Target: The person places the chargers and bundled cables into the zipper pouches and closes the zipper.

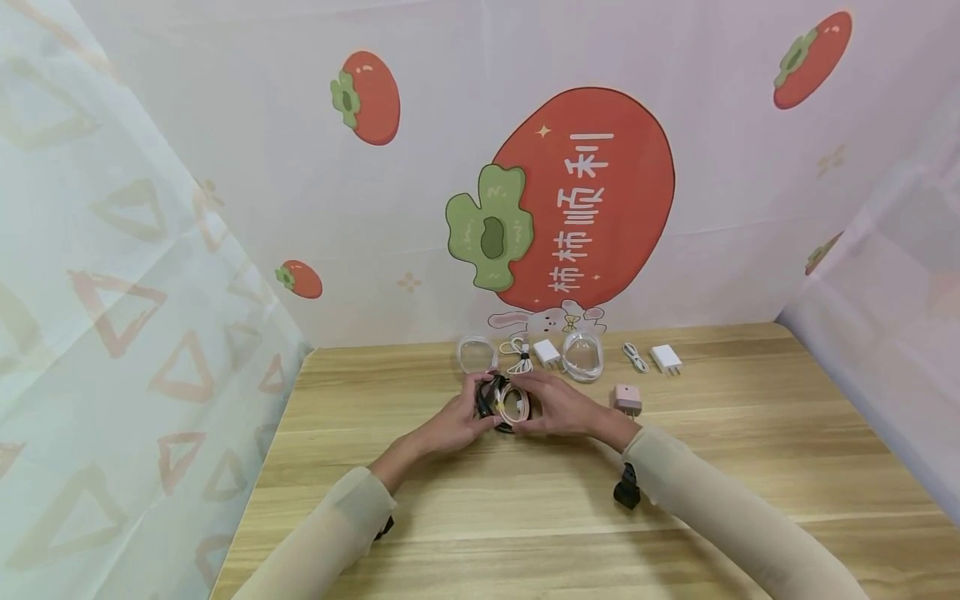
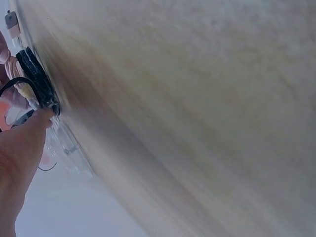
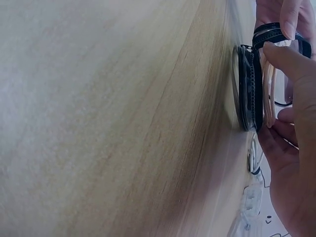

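Observation:
A small round clear pouch (image 3: 251, 91) with black zippered edges stands low at the table in the right wrist view, its lid folded back. My left hand (image 1: 453, 425) grips the pouch's black edge, thumb on the near side, as the left wrist view also shows. From the right, my right hand (image 1: 558, 406) holds a pale pink coiled cable (image 3: 269, 96) between thumb and fingers, right at the pouch's opening. A yellowish patch shows on the coil. Fingers hide part of both the coil and the pouch.
Behind the hands, along the wall, lie a round clear case (image 1: 477, 337), a white cable (image 1: 519, 355) with a black tie, a white charger (image 1: 547, 353) and another round clear case (image 1: 583, 379). Farther right are a small white cable (image 1: 635, 357), a white plug (image 1: 665, 359) and a pink-and-grey charger (image 1: 627, 399).

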